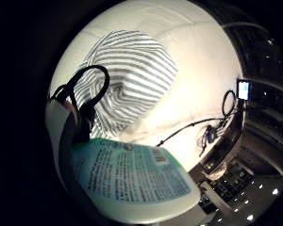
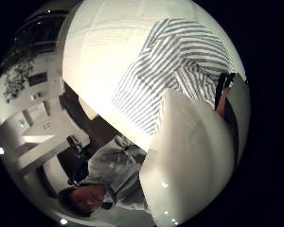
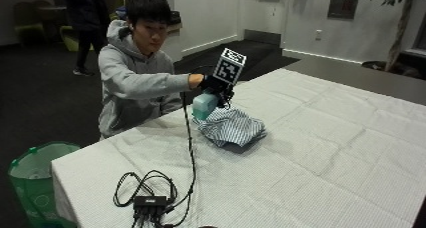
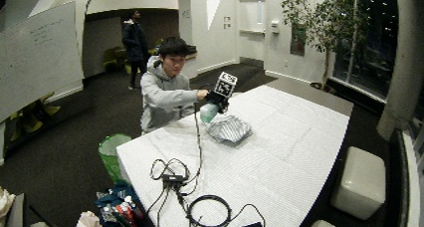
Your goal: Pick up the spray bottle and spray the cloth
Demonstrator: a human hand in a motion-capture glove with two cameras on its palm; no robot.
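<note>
The gloved right hand (image 3: pixel 214 84) is gripping the spray bottle (image 3: pixel 204 106) aloft, at about ten o'clock above the striped cloth (image 3: pixel 231 129); its rigid, smooth plastic body probably handles light, best held near the neck.

We see the cloth (image 3: pixel 231 128) lying on the table (image 3: pixel 333 153) before the person, the spray bottle (image 3: pixel 204 106) held in the right hand (image 3: pixel 214 85) above its near edge.
</note>
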